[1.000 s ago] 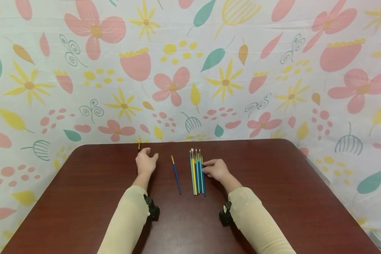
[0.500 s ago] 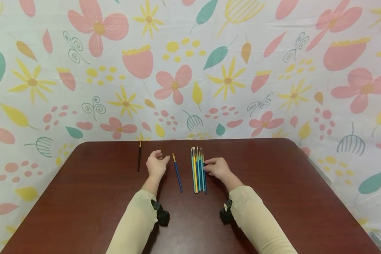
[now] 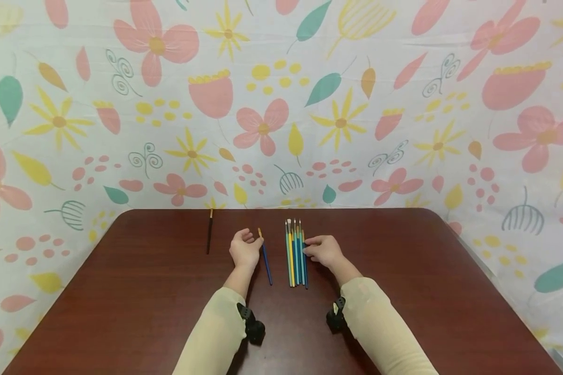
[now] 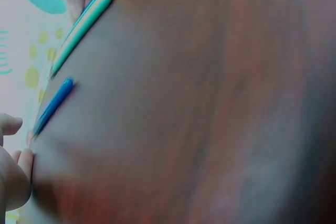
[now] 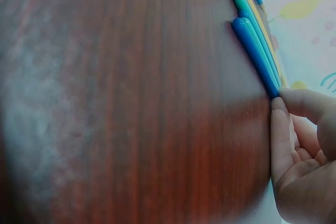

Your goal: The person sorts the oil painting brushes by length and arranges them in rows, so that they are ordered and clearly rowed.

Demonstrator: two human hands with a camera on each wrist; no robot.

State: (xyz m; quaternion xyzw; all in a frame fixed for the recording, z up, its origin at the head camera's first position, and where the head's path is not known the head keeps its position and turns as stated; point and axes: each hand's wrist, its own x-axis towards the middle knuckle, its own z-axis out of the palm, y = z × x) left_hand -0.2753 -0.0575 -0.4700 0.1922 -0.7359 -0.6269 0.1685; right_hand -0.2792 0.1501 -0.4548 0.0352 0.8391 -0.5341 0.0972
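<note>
A row of slim paintbrushes (image 3: 291,260), teal, yellow and blue, lies side by side mid-table, bristles pointing away. At its right edge, the right hand (image 3: 325,251) pinches a dark blue paintbrush (image 5: 257,59) between thumb and finger. Left of the row, a single blue paintbrush (image 3: 267,266) lies on the table. Beside its bristle end is the left hand (image 3: 245,249), thumb and fingers spread apart with nothing held. The left wrist view shows the parted thumb and fingers (image 4: 25,163) close to that brush's tip.
A black paintbrush (image 3: 209,235) lies farther left, its bristles by the back edge of the dark red-brown table (image 3: 136,281). A flower-printed cloth (image 3: 281,104) hangs behind the table. Small black cameras (image 3: 252,325) sit at both wrists.
The left hand has moved right, away from the black paintbrush, which now lies uncovered, to the single blue one. The right hand has stayed at the row's right edge.
</note>
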